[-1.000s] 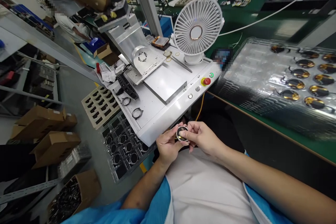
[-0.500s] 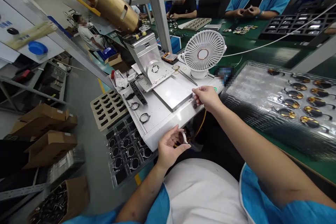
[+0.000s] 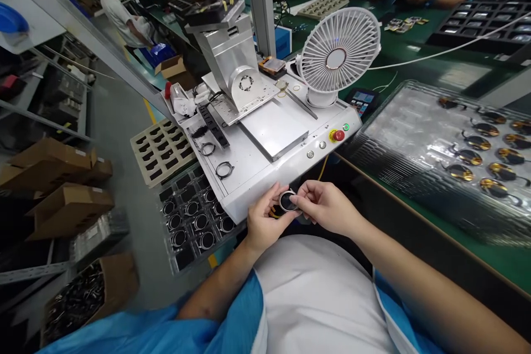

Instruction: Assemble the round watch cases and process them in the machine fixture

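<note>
In front of my body, my left hand point(image 3: 265, 218) grips a round watch case point(image 3: 287, 201) with a dark face and a silvery rim, the face tilted up toward me. My right hand point(image 3: 323, 207) has its thumb and fingers pinched at the right side of this case, the fingertips over the face. Whether something small sits between those fingertips is hidden. Just beyond both hands is the front edge of a white machine base point(image 3: 257, 191), which carries a flat metal plate point(image 3: 276, 130).
A white fan point(image 3: 340, 52) and a red stop button point(image 3: 339, 135) are on the machine's right side. At right, a clear tray point(image 3: 398, 116) holds round dark parts with ribbon tails. At lower left, another tray point(image 3: 166, 254) holds several round cases. A metal fixture point(image 3: 236, 61) stands behind the plate.
My right hand has come from the machine's front edge down to the watch case. My left hand has turned the case so its dark face shows. The view has shifted slightly.
</note>
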Demonstrator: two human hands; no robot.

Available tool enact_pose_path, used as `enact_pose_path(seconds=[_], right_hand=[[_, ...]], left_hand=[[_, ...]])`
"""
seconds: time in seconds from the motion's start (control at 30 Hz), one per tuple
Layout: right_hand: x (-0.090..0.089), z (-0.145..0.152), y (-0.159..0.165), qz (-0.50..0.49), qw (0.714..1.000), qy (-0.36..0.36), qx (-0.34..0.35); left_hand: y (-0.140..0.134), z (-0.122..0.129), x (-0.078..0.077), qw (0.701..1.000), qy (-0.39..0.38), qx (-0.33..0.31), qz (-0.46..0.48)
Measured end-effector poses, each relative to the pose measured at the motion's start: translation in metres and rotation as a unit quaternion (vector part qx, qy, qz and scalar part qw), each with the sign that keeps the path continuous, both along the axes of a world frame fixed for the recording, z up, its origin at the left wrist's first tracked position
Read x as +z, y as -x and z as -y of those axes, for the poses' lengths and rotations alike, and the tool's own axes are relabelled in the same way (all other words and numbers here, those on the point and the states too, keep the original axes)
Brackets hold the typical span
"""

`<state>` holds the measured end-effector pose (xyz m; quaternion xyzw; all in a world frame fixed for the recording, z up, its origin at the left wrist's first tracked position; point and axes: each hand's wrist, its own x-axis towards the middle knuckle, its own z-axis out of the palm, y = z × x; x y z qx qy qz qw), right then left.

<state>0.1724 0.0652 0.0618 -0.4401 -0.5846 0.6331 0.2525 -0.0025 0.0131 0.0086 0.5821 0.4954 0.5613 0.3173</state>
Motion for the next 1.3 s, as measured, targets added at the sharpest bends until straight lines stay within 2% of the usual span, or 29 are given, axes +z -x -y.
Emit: enact_pose_path(seconds=[0.3,0.5,0.63,0.7,0.73,0.77,0.8,0.83,0.9,0.97,1.0,1.07,1.1,1.2,1.3], right_hand=[[-0.008,0.001,0.003,0.048,0.996,-0.065,-0.027],[-0.02,0.005,0.004,0.018,0.995,-0.061,-0.075],[-0.024,0.013,-0.014,-0.045,0.997,0.021,-0.052],[-0.023,0.017,-0.04,-0.059,0.993,-0.017,-0.103],[-0.022,0.019,-0.06,-0.046,0.983,-0.068,-0.166],[-0.02,0.021,-0.084,-0.016,0.96,-0.13,-0.246],[-0.018,0.025,-0.113,0.03,0.922,-0.193,-0.334],[-0.017,0.03,-0.145,0.087,0.867,-0.249,-0.423],[-0.018,0.046,-0.213,0.222,0.726,-0.32,-0.567],[-0.026,0.065,-0.274,0.361,0.603,-0.304,-0.643],[-0.033,0.075,-0.298,0.434,0.566,-0.275,-0.645],[-0.051,0.091,-0.328,0.493,0.555,-0.239,-0.627],[-0.062,0.097,-0.335,0.511,0.566,-0.224,-0.607],[-0.093,0.103,-0.334,0.55,0.609,-0.191,-0.538],[-0.114,0.099,-0.33,0.582,0.615,-0.154,-0.509]], left_hand=[[0.0,0.003,-0.004,0.999,-0.011,0.011,-0.038],[-0.004,0.005,-0.009,0.999,-0.001,0.018,-0.041],[-0.01,0.005,-0.015,0.998,0.0,-0.04,-0.042],[-0.009,0.002,-0.019,0.995,-0.001,-0.082,-0.055],[-0.007,0.0,-0.021,0.994,-0.004,-0.093,-0.054],[-0.006,-0.003,-0.023,0.994,-0.007,-0.097,-0.046],[-0.004,-0.007,-0.025,0.995,-0.008,-0.092,-0.033],[-0.003,-0.01,-0.026,0.996,-0.005,-0.084,-0.02],[0.0,-0.015,-0.028,0.998,0.008,-0.062,-0.003],[0.0,-0.018,-0.028,0.999,0.013,-0.045,0.002],[0.0,-0.02,-0.028,0.999,0.011,-0.04,0.003],[-0.003,-0.023,-0.028,0.999,0.002,-0.039,0.003],[-0.004,-0.025,-0.028,0.999,0.0,-0.043,0.002],[-0.006,-0.03,-0.028,0.998,0.002,-0.065,-0.006],[-0.004,-0.033,-0.026,0.997,0.009,-0.076,-0.009]])
